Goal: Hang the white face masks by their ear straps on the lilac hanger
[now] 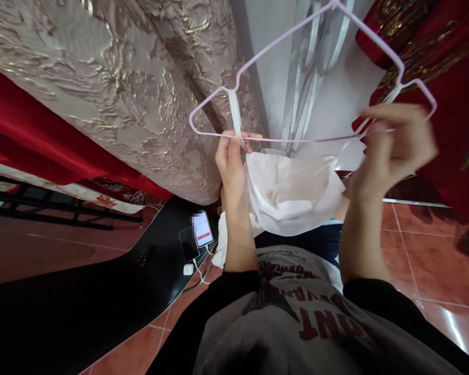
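A light purple hanger (281, 39) spans the upper middle of the view, its top cut by the frame edge. Looped over its left notch is a white strap (234, 110) of a thin white garment (289, 182), which hangs below the bar, its exact kind unclear. My left hand (232, 161) is closed on that strap at the lower bar. Near the hanger's right end, my right hand (398, 146) is blurred, its thumb and forefinger pinched at the other strap (393, 95), which runs over the right notch.
To the left hangs a pinkish embossed curtain (140, 99) beside red cloth (54, 140). On a black glossy bench (113, 291) lie two phones, the lit one (202, 229) and a dark one (188, 245), with cables. Red embroidered cloth (433, 114) hangs at right, over red floor tiles (445, 260).
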Motion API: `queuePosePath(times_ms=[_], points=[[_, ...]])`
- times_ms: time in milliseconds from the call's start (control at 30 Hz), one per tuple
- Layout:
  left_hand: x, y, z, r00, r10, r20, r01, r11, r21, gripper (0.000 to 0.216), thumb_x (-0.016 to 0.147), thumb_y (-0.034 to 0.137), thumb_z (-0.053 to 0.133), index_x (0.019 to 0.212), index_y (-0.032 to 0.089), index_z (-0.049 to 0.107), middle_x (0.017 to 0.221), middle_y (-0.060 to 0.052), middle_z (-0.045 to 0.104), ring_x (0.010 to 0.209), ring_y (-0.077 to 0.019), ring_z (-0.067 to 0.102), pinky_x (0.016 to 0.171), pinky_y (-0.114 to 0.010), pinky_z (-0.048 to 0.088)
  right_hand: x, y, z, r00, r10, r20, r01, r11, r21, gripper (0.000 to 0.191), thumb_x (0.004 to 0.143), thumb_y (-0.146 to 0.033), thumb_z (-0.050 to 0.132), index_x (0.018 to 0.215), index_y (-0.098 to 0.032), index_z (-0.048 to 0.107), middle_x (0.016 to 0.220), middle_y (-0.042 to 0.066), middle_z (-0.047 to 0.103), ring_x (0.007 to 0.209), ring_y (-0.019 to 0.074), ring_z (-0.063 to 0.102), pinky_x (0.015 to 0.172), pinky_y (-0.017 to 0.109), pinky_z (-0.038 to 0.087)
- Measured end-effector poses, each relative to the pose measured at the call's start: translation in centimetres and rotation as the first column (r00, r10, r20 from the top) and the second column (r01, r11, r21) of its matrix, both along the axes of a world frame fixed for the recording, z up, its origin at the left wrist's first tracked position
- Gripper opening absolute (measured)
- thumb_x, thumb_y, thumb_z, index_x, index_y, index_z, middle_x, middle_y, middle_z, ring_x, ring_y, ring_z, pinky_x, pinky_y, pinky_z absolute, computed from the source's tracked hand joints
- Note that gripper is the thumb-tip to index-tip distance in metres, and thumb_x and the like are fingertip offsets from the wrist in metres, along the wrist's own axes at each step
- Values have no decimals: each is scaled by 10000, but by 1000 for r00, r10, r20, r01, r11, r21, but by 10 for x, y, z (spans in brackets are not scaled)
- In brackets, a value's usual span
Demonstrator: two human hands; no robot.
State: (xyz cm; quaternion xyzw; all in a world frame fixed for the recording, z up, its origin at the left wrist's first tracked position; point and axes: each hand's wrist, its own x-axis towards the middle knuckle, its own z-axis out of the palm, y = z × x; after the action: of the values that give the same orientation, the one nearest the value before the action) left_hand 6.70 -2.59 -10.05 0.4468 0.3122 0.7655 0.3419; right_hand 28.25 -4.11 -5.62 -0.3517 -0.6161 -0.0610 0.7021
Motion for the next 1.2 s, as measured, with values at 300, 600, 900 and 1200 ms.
queuePosePath(times_ms=[300, 600, 900, 1200], points=[[-44, -29, 10, 949, -182, -256, 138, 974, -181, 274, 994, 482, 715, 1022, 228, 815, 978, -73, 794, 932, -202, 726, 926, -332, 577, -21, 6, -59, 934, 47, 355, 90, 929, -360, 279, 999, -362, 578, 1241, -360, 717, 1117, 14, 735, 1191, 250, 642, 1297, 653, 285], [-29, -42, 66, 967, -231, -106, 220, 970, -107, 247, 966, 472, 745, 1071, 263, 827, 1027, -75, 787, 876, -206, 712, 542, -275, 464, -17, 1, -55, 939, 49, 341, 69, 943, -326, 265, 983, -330, 597, 1212, -364, 726, 1098, 1, 750, 1198, 244, 657, 1289, 663, 311], [-63, -13, 31, 957, 251, 146, -252, 968, -12, 144, 1025, 327, 652, 1096, 371, 770, 1299, 57, 772, 1415, -258, 599, 635, -265, 502, -12, 2, -57, 933, 97, 346, 38, 931, -363, 290, 991, -339, 588, 1253, -377, 706, 1163, 0, 752, 1253, 254, 641, 1300, 658, 293], [-7, -19, 21, 995, -62, 83, 69, 994, -89, 261, 1025, 477, 659, 943, 230, 637, 896, -64, 749, 921, -216, 769, 542, -254, 454, -29, -10, -52, 946, 103, 308, 9, 940, -340, 302, 995, -307, 588, 1268, -379, 696, 1196, -5, 760, 1261, 258, 659, 1283, 669, 319]])
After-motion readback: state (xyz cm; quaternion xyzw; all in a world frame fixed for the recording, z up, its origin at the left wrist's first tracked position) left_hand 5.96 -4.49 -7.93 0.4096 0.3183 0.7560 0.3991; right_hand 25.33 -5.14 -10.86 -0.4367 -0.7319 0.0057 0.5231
